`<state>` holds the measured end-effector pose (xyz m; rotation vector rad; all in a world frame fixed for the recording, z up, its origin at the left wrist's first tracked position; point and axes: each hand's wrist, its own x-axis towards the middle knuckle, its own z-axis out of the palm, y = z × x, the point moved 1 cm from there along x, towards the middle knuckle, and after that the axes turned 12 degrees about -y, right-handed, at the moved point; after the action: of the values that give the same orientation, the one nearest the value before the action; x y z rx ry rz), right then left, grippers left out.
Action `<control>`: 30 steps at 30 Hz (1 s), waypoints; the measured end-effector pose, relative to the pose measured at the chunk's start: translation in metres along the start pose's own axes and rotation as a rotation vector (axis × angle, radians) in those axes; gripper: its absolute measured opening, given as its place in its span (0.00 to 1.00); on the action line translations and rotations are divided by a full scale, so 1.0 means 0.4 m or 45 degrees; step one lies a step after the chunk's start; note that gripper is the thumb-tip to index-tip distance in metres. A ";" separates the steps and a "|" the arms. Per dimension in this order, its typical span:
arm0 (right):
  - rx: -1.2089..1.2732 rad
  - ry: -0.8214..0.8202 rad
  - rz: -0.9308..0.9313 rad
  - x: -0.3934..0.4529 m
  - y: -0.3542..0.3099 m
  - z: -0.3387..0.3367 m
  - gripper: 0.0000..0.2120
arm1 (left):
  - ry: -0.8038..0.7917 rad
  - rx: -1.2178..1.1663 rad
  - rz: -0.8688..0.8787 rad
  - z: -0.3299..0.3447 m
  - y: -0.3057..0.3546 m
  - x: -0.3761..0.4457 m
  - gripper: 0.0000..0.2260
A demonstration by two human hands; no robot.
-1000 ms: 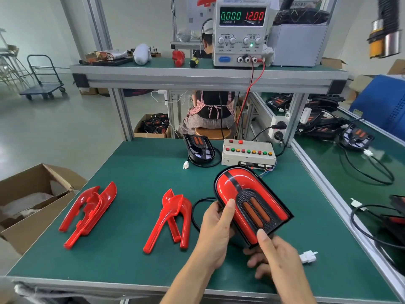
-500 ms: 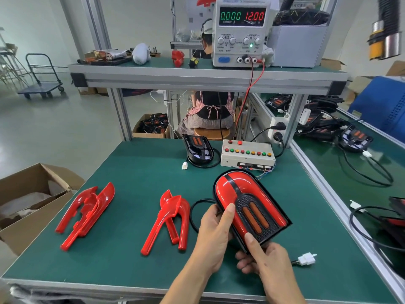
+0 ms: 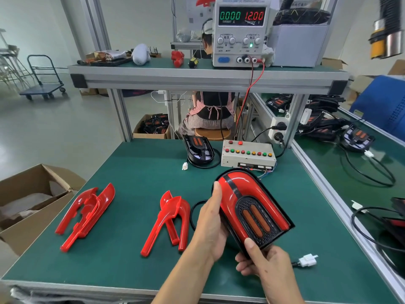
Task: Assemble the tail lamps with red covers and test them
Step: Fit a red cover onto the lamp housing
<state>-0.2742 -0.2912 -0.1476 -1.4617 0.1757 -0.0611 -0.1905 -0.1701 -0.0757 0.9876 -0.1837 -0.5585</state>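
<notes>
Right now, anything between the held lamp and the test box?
Nothing visible. Both hands, left and right, hold the lamp just short of the test box, with only bare mat between. The uncovered lamp sits left of that path.

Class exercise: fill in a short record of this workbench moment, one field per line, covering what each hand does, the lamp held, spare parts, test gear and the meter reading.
Left hand: left hand grips the tail lamp's left edge, thumb on its red cover
Right hand: right hand holds the lamp's near end, thumb on top
Held item: tail lamp, red cover fitted
Lamp plug: white connector lying loose on the mat
Spare parts: two sets of red covers
Test gear: button box
Meter: power supply shows 0.000 and 12.00
</notes>
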 end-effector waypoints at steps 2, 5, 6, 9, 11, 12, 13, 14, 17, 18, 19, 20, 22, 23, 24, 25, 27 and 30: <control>-0.020 -0.014 0.000 -0.001 0.001 0.001 0.26 | 0.025 -0.080 -0.024 0.004 0.007 0.005 0.29; -0.032 -0.022 -0.017 -0.002 0.002 0.003 0.26 | 0.027 -0.203 -0.044 0.002 0.012 0.001 0.25; -0.035 -0.022 -0.023 -0.002 0.003 0.004 0.26 | 0.034 -0.220 -0.039 0.000 0.012 0.001 0.24; -0.054 -0.024 -0.041 -0.005 0.006 0.004 0.27 | 0.060 -0.188 -0.028 -0.002 0.013 -0.002 0.26; -0.087 -0.028 -0.041 -0.007 0.006 0.005 0.30 | 0.080 -0.154 -0.027 0.000 0.012 -0.004 0.28; -0.099 -0.030 -0.041 -0.007 0.007 0.005 0.31 | 0.085 -0.140 -0.025 0.000 0.011 -0.005 0.28; -0.102 -0.027 -0.042 -0.008 0.008 0.003 0.32 | 0.084 -0.127 -0.026 0.000 0.010 -0.006 0.28; -0.098 -0.023 -0.044 -0.008 0.009 0.002 0.33 | 0.078 -0.115 -0.032 -0.002 0.011 -0.007 0.28; -0.088 -0.028 -0.046 -0.006 0.008 0.001 0.32 | 0.041 -0.116 -0.058 -0.009 0.016 -0.008 0.26; -0.087 -0.030 -0.048 -0.005 0.007 0.000 0.32 | 0.023 -0.126 -0.068 -0.011 0.019 -0.008 0.25; -0.089 -0.034 -0.049 -0.004 0.007 -0.001 0.32 | 0.008 -0.137 -0.075 -0.012 0.021 -0.009 0.24; -0.093 -0.038 -0.048 -0.003 0.007 0.000 0.32 | -0.007 -0.150 -0.079 -0.011 0.023 -0.010 0.24; -0.104 -0.042 -0.044 -0.004 0.008 0.000 0.32 | -0.002 -0.182 -0.088 -0.007 0.021 -0.012 0.26; -0.116 -0.045 -0.043 -0.005 0.010 0.000 0.32 | 0.025 -0.197 -0.096 -0.004 0.021 -0.013 0.26; -0.130 -0.050 -0.042 -0.005 0.012 0.001 0.32 | 0.052 -0.208 -0.101 -0.001 0.021 -0.014 0.26; -0.141 -0.053 -0.042 -0.005 0.013 0.002 0.32 | 0.074 -0.213 -0.099 0.003 0.022 -0.015 0.25; -0.155 -0.057 -0.041 -0.005 0.015 0.002 0.32 | 0.126 -0.206 -0.056 0.008 0.023 -0.016 0.28; -0.153 -0.064 -0.040 -0.004 0.012 0.003 0.31 | 0.188 -0.182 0.030 0.014 0.020 -0.015 0.27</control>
<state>-0.2759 -0.2893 -0.1519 -1.5843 0.1165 -0.0398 -0.1948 -0.1679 -0.0654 0.8828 -0.0231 -0.4685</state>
